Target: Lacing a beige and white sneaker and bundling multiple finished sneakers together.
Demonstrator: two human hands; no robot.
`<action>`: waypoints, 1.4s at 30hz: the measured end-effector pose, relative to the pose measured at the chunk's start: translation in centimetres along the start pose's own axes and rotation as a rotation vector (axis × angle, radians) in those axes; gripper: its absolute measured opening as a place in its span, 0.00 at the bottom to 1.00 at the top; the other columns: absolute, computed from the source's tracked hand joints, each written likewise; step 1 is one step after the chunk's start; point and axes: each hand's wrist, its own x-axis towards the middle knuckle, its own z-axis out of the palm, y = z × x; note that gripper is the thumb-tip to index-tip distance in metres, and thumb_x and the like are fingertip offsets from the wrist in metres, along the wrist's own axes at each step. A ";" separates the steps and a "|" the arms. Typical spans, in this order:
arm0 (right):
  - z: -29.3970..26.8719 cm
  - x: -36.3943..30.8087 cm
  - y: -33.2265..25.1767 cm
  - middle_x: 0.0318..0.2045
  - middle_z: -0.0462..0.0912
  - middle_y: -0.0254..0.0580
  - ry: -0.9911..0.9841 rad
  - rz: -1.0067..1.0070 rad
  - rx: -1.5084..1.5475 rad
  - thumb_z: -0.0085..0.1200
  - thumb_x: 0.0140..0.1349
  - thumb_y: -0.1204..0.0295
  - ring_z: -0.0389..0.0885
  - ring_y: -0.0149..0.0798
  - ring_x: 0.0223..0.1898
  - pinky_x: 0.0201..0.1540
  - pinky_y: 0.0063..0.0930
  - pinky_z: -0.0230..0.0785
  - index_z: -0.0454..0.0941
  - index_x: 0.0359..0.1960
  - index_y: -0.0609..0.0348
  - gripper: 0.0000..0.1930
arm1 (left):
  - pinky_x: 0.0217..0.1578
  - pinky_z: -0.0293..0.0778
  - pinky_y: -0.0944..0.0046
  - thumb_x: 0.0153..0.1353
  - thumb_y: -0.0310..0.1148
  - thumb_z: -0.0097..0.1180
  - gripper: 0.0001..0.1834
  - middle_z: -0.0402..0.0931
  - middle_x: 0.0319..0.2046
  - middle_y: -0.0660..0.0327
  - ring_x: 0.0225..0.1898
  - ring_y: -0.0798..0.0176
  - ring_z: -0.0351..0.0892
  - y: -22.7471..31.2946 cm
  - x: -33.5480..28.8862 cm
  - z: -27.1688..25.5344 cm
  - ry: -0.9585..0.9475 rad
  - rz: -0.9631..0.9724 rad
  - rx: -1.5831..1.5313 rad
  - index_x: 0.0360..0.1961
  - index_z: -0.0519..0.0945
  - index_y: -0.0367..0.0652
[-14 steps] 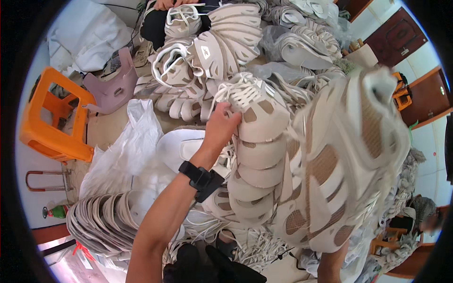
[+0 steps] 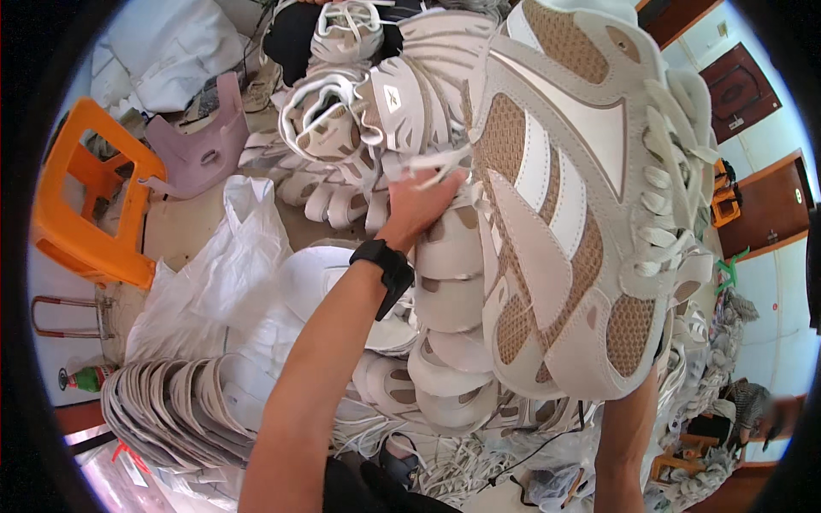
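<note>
A large beige shoe upper [image 2: 547,205] with tan mesh panels, white stripes and laces is held up close on the right, with other uppers layered behind it. My right hand is hidden behind it; only the forearm shows, rising from the lower edge. My left hand [image 2: 423,203], with a black band on its wrist, has closed fingers at the lace end of another shoe upper [image 2: 453,239], atop a nested row. White laces [image 2: 440,162], blurred, run over those fingers. The held-up upper partly covers the nested row, just right of my left hand.
More uppers [image 2: 329,124] are heaped ahead, where another person's hand [image 2: 329,2] shows at the top edge. An orange stool [image 2: 128,205], a mauve plastic seat [image 2: 201,154] and white sheeting [image 2: 218,274] lie left. Stacked grey-white pieces [image 2: 171,410] stand lower left; loose laces [image 2: 457,466] lie below.
The large shoe upper on the right has swung left and up, and now shows its side squarely. My left hand has shifted slightly right and up along the lace end of the row.
</note>
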 end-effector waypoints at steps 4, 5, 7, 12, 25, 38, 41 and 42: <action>-0.8 -2.0 -0.5 0.40 0.76 0.45 0.071 0.012 -0.066 0.43 0.58 0.55 0.76 0.41 0.37 0.41 0.31 0.69 0.70 0.45 0.62 0.22 | 0.38 0.61 0.48 0.44 0.38 0.51 0.17 0.70 0.31 0.54 0.38 0.49 0.67 6.9 -3.1 4.2 0.120 0.310 0.365 0.38 0.72 0.45; -0.2 -1.5 -0.2 0.40 0.76 0.45 0.050 0.021 -0.062 0.44 0.58 0.55 0.76 0.41 0.37 0.41 0.31 0.69 0.70 0.45 0.62 0.22 | 0.38 0.61 0.48 0.44 0.38 0.51 0.17 0.70 0.31 0.54 0.38 0.49 0.67 7.3 -4.6 4.4 0.123 0.310 0.384 0.38 0.72 0.45; 0.8 -0.7 -0.3 0.39 0.76 0.45 0.028 0.029 -0.075 0.44 0.58 0.56 0.76 0.41 0.37 0.41 0.31 0.69 0.70 0.45 0.62 0.22 | 0.42 0.58 0.51 0.44 0.37 0.52 0.19 0.69 0.34 0.54 0.41 0.51 0.64 7.5 -6.3 6.1 0.249 0.432 -0.042 0.39 0.70 0.43; 11.7 12.6 -7.2 0.39 0.77 0.45 0.020 0.000 -0.123 0.44 0.58 0.56 0.76 0.41 0.36 0.41 0.31 0.69 0.70 0.44 0.62 0.22 | 0.47 0.54 0.50 0.47 0.35 0.51 0.22 0.68 0.38 0.52 0.45 0.50 0.62 7.4 -11.3 7.9 0.034 0.453 0.241 0.45 0.68 0.40; 18.8 26.5 -11.0 0.35 0.79 0.43 -0.347 -0.067 -0.152 0.45 0.58 0.62 0.78 0.33 0.32 0.38 0.28 0.71 0.73 0.40 0.63 0.17 | 0.51 0.55 0.51 0.51 0.35 0.50 0.24 0.67 0.43 0.50 0.48 0.48 0.63 8.6 -16.0 6.7 -0.197 0.443 -0.153 0.49 0.65 0.36; 15.9 26.7 -7.4 0.31 0.79 0.48 -0.042 0.241 -0.164 0.50 0.52 0.74 0.79 0.38 0.29 0.36 0.31 0.73 0.72 0.36 0.69 0.12 | 0.55 0.53 0.52 0.50 0.36 0.49 0.24 0.60 0.52 0.42 0.55 0.46 0.59 11.8 -18.9 5.5 -0.321 0.549 0.476 0.48 0.67 0.35; 13.6 26.9 -7.7 0.28 0.78 0.47 -0.049 0.203 -0.142 0.52 0.49 0.76 0.78 0.39 0.27 0.33 0.30 0.72 0.73 0.32 0.70 0.10 | 0.53 0.58 0.52 0.48 0.35 0.48 0.20 0.63 0.50 0.46 0.51 0.51 0.64 15.7 -21.8 2.9 -0.411 0.651 0.306 0.44 0.70 0.39; 13.6 26.7 -7.9 0.28 0.78 0.47 -0.036 0.208 -0.136 0.52 0.49 0.76 0.78 0.39 0.27 0.33 0.30 0.72 0.73 0.32 0.70 0.10 | 0.47 0.64 0.55 0.45 0.33 0.49 0.20 0.68 0.44 0.49 0.46 0.53 0.69 16.1 -20.5 1.0 -0.335 0.741 0.203 0.41 0.70 0.37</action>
